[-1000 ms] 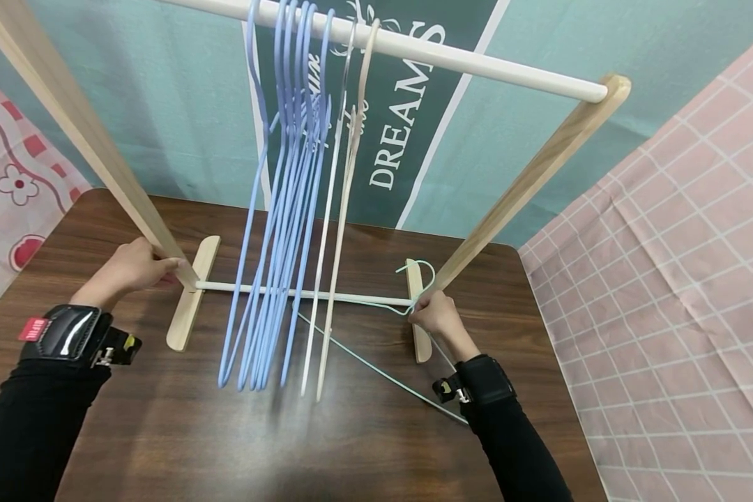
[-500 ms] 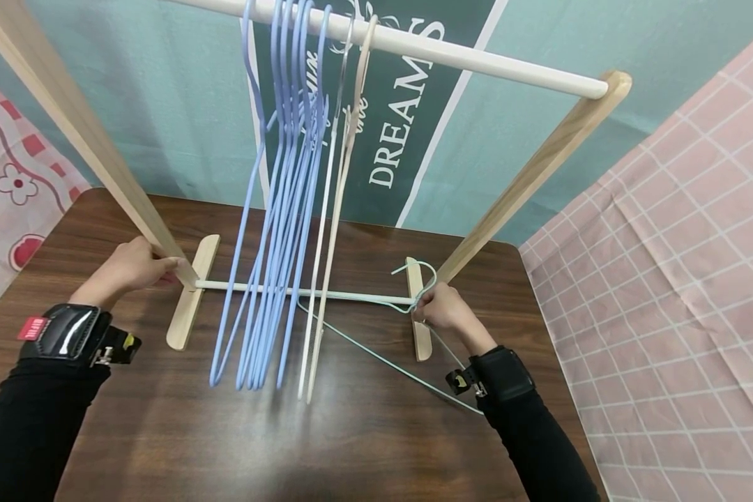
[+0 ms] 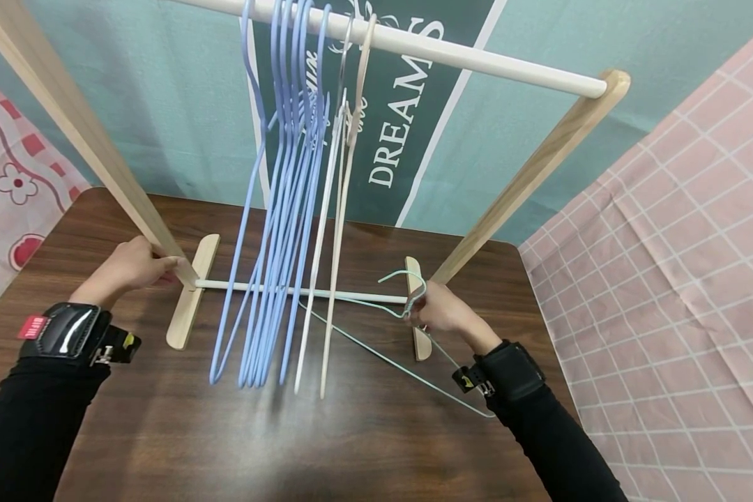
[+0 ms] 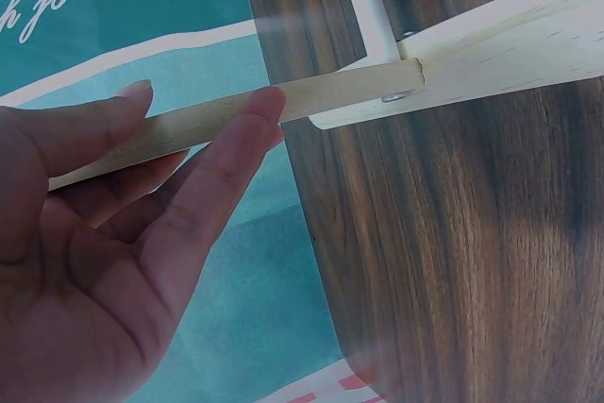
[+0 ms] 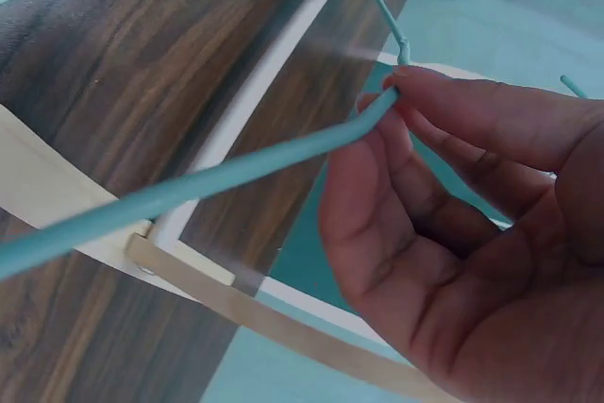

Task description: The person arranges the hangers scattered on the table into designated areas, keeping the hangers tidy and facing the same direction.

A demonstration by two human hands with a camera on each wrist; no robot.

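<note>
My left hand (image 3: 134, 263) pinches the left wooden post (image 3: 94, 139) of a garment rack near its foot. In the left wrist view, thumb and fingers lie on opposite sides of that post (image 4: 340, 92). A mint-green wire hanger (image 3: 408, 367) is pinched near its neck by my right hand (image 3: 444, 308), low beside the right wooden post (image 3: 502, 188). Its hook points left, and its far arm passes behind the lower bar. The right wrist view shows the hanger's arm (image 5: 236, 172) at my fingertips. Several blue hangers (image 3: 275, 300), a white hanger (image 3: 316, 265) and a beige hanger (image 3: 336, 279) hang above.
The white top rail (image 3: 477, 61) spans the two posts, and a thin white lower bar (image 3: 210, 284) joins their feet. The rack stands on a dark wooden table (image 3: 226, 446). Behind it hangs a teal cloth (image 3: 182, 139); a pink checked cloth (image 3: 665, 230) is at the right.
My right hand has shifted slightly rightward; the mint hanger's hook has swung a little left and its lower corner right. The white and beige hangers sway. My left hand stays put.
</note>
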